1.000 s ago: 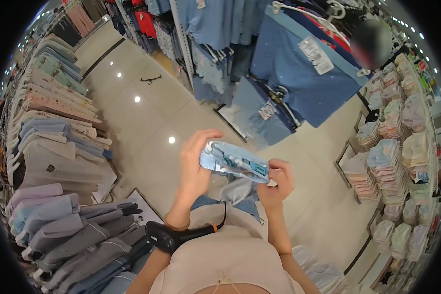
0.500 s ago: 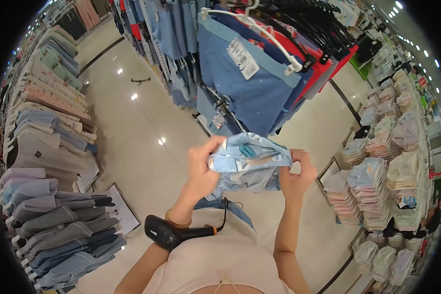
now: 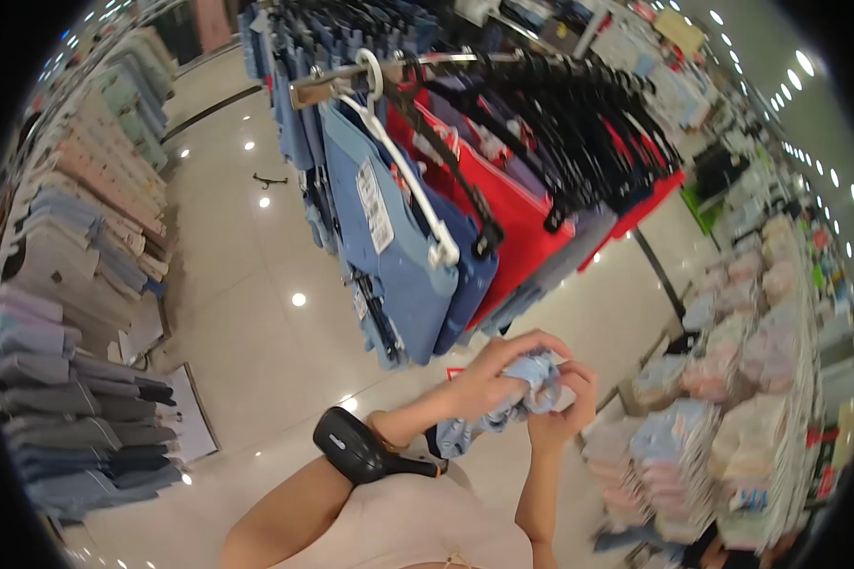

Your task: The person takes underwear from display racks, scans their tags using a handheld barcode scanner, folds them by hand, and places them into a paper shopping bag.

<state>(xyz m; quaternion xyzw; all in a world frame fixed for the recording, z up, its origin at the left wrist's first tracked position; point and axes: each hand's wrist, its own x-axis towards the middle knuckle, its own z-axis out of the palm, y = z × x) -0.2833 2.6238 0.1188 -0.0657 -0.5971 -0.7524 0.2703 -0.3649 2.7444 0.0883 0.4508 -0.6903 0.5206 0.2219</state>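
A light blue printed garment [image 3: 531, 382] is bunched up in front of my chest, and its exact kind cannot be made out. My left hand [image 3: 498, 379] curls its fingers over the top and left side of the cloth. On the other side, my right hand [image 3: 565, 403] pinches the gathered edge between thumb and fingers. A loose part of the cloth hangs below my left hand. A black handheld barcode scanner [image 3: 351, 446] lies against my left forearm and chest; neither hand grips it.
Ahead stands a rack of blue boxer shorts [image 3: 389, 247] and red garments [image 3: 512, 247] on hangers, with a white hanger [image 3: 408, 180] nearest. Folded clothes [image 3: 669, 455] are stacked on the right. Hanging clothes [image 3: 85, 398] line the left. A black hanger [image 3: 269, 180] lies on the floor.
The garment was stretched wide between both hands; now it is bunched small, with the hands close together and lower, further right. The view has turned, showing more of the rack's top.
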